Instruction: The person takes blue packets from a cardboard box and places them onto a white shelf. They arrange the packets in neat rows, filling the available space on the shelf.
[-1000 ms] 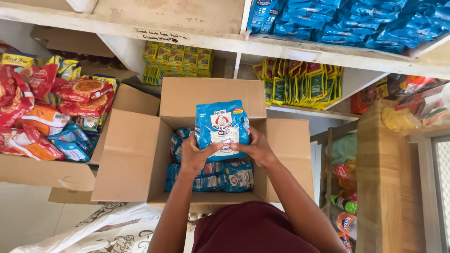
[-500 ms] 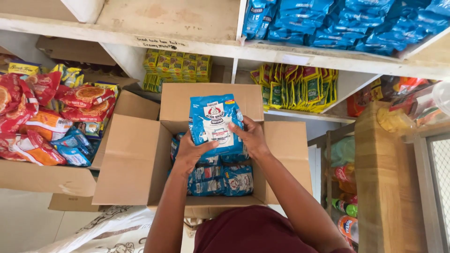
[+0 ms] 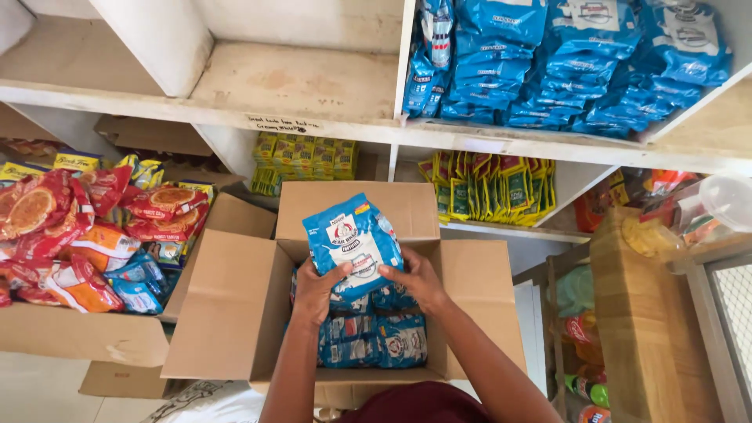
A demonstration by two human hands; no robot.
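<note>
A blue and white pouch (image 3: 351,241) is held upright over an open cardboard box (image 3: 227,313). My left hand (image 3: 319,290) grips its lower left edge. My right hand (image 3: 415,278) grips its lower right edge. Inside the box lie several more blue pouches (image 3: 376,337), partly hidden by my hands and forearms.
A white shelf (image 3: 290,86) runs above; its right bay holds stacked blue pouches (image 3: 572,63). Below it sit yellow packets (image 3: 305,160) and green-yellow sachets (image 3: 493,188). Red and orange snack bags (image 3: 78,235) fill a box at left. A wooden stand (image 3: 650,329) stands at right.
Both hands have lifted the pouch a little higher above the box. The view has tilted upward, showing more of the upper shelf.
</note>
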